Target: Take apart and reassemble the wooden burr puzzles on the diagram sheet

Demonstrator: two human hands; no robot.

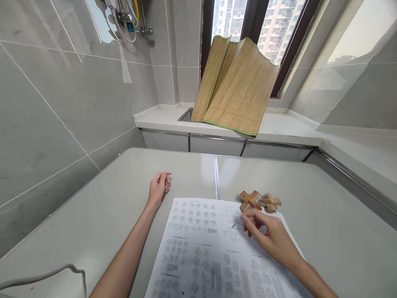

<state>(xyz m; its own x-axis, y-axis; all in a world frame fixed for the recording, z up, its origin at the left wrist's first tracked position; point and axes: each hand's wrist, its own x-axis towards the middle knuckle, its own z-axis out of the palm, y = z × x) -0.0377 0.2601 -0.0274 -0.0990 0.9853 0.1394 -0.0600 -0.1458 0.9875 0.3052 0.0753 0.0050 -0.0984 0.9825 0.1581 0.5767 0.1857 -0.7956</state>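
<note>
My left hand (159, 187) rests on its side on the table, left of the printed sheet. Its fingers are loosely curled, the index finger straighter than the others, and nothing shows in it. My right hand (266, 231) is over the upper right of the paper sheet (186, 256). Its thumb and index fingertips come close together, with no object visible between them. Just beyond those fingertips lies a cluster of crossed wooden puzzle pieces (249, 200), one marked with a dark figure. A second cluster of wooden puzzle pieces (270, 203) lies to its right. Small grey diagrams cover the sheet.
The pale table (102, 207) has a seam (216, 174) running away from me. Behind it is a white counter (161, 118) with a sink edge (185, 115) and a folded bamboo mat (242, 82) leaning by the window. A grey cable (56, 271) curves at the lower left.
</note>
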